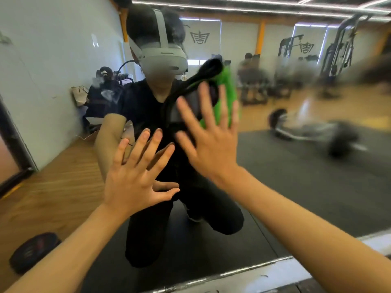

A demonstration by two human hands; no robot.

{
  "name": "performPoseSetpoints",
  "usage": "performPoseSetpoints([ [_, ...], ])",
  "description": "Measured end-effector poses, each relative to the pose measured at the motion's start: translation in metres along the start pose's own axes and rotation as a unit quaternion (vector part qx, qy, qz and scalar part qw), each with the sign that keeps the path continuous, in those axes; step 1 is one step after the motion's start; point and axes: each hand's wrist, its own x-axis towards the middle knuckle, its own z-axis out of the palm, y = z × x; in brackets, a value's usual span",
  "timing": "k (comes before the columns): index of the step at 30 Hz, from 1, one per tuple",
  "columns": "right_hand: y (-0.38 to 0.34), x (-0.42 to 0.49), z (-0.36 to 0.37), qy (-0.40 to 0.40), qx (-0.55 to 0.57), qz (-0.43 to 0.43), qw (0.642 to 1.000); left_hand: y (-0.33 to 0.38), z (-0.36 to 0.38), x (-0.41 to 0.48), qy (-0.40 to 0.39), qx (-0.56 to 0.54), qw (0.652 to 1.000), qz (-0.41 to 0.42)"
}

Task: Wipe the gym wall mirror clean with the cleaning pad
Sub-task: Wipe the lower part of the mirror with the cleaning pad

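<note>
Wall mirror (296,187) fills the view, metal strip along its bottom edge; glass smeared and hazy on the right. It reflects a gym: wood floor, black rubber mat, weight machines. One round dark weight plate (33,251) lies on the wood lower left. Two hands up. Left hand (135,180): fingers spread, holding nothing; can't tell if it touches the glass. Right hand (211,144): fingers straight and splayed, pressing the cleaning pad (227,89), green with grey and black, flat against the mirror.
</note>
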Motion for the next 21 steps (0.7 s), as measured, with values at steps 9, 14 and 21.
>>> performPoseSetpoints([
  [9, 0.125, -0.016, -0.03, -0.032, -0.034, 0.137, 0.99, 0.0, -0.002, 0.001, -0.018, 0.014, 1.0, -0.005],
  [14, 0.04, 0.041, -0.012, 0.033, -0.037, 0.105, 0.993, 0.001, -0.002, 0.001, -0.02, -0.002, 0.999, -0.027],
  [21, 0.111, -0.092, -0.008, -0.106, -0.077, -0.183, 0.974, 0.0, -0.001, 0.002, -0.021, -0.007, 0.999, -0.026],
])
